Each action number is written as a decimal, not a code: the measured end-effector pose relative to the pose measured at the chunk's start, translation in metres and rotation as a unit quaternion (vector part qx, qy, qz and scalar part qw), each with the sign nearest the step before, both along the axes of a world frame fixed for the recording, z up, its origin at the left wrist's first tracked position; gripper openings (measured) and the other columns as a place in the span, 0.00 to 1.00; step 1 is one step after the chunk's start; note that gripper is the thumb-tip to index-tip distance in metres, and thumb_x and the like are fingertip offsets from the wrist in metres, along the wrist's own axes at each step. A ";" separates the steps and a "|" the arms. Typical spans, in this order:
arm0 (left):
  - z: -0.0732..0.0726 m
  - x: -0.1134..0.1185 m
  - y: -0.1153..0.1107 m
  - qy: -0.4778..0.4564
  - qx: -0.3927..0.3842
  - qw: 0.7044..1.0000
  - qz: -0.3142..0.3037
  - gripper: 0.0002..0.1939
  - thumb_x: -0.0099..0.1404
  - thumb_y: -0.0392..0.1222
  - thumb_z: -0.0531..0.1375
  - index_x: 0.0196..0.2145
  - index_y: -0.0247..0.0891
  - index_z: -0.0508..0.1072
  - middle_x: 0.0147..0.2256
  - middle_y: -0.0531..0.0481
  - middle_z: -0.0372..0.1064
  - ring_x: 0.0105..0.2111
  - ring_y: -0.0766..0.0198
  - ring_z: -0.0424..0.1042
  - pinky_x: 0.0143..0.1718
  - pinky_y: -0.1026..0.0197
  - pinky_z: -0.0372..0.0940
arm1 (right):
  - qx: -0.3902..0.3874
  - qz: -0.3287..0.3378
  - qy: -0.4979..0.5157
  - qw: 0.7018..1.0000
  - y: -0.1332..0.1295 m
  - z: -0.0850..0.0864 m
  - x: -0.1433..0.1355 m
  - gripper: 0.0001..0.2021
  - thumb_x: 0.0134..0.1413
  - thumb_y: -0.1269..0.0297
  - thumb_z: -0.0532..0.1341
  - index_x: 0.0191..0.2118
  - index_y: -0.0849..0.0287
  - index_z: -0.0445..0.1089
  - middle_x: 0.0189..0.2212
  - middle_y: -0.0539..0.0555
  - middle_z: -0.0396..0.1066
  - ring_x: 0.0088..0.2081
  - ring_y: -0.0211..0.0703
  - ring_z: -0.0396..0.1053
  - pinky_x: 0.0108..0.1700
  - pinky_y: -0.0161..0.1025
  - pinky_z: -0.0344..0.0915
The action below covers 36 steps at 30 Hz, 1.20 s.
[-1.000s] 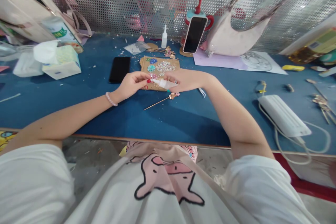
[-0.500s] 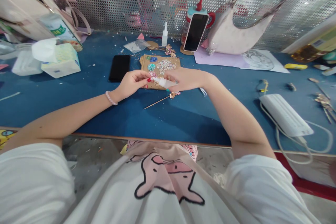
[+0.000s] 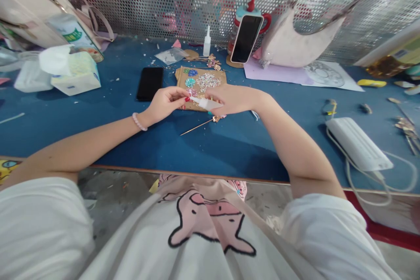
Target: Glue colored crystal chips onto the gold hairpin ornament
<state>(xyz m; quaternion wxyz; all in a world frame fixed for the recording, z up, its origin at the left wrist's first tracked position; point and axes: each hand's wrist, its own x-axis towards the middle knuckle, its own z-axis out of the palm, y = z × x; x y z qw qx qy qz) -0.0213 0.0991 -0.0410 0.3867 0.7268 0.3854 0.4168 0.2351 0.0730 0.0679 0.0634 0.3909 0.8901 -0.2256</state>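
My right hand [image 3: 234,98] is closed around a small white glue bottle [image 3: 206,104], its narrow nozzle pointing left. At the nozzle's tip, the thumb and fingers of my left hand [image 3: 170,99] are pinched together; whatever they hold is too small to make out. Both hands hover over a piece of cardboard [image 3: 180,79] that carries heaps of clear rhinestones [image 3: 208,81] and clusters of turquoise beads [image 3: 190,82], blue beads [image 3: 192,72] and pink ones. In front of the cardboard lies a gold hairpin [image 3: 198,127] with a flower-like decorated end.
A black phone [image 3: 150,84] lies left of the cardboard. Behind it stand another glue bottle [image 3: 207,43], more decorated pins [image 3: 211,61] and a phone [image 3: 246,38] propped against a cup. Tissues [image 3: 76,76] sit left; a power bank [image 3: 359,143] with its cable lies right.
The hands keep nearly the same pose, with the nozzle still at my left fingertips. The whole view has shifted very slightly.
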 end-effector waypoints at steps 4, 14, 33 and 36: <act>-0.001 0.000 0.000 0.001 0.003 1.000 0.005 0.17 0.61 0.54 0.69 0.40 0.38 0.80 0.31 0.50 0.77 0.27 0.65 0.74 0.35 0.58 0.74 | 0.018 -0.012 -0.024 1.000 -0.002 0.004 -0.003 0.10 0.56 0.71 0.62 0.43 0.56 0.65 0.33 0.49 0.77 0.32 0.40 0.71 0.33 0.38 0.52; -0.002 -0.002 0.002 0.014 0.017 1.000 0.022 0.19 0.60 0.58 0.70 0.38 0.39 0.81 0.28 0.51 0.76 0.27 0.65 0.74 0.34 0.59 0.74 | 0.044 0.001 -0.037 0.998 -0.005 0.007 -0.007 0.03 0.59 0.71 0.60 0.36 0.58 0.65 0.30 0.50 0.75 0.31 0.39 0.69 0.32 0.40 0.51; -0.004 -0.005 0.002 0.020 0.025 0.999 0.028 0.17 0.60 0.55 0.70 0.37 0.38 0.83 0.27 0.50 0.77 0.27 0.63 0.76 0.35 0.58 0.75 | 0.043 0.017 -0.016 0.999 0.000 -0.003 -0.004 0.05 0.57 0.70 0.61 0.40 0.58 0.67 0.31 0.51 0.75 0.30 0.40 0.69 0.32 0.38 0.53; -0.004 -0.003 0.002 0.011 0.027 0.999 0.027 0.17 0.61 0.55 0.70 0.37 0.38 0.83 0.26 0.51 0.77 0.26 0.63 0.76 0.34 0.59 0.75 | 0.040 0.006 -0.020 0.999 0.000 -0.003 -0.004 0.08 0.57 0.70 0.61 0.43 0.58 0.68 0.32 0.52 0.76 0.30 0.41 0.70 0.32 0.38 0.53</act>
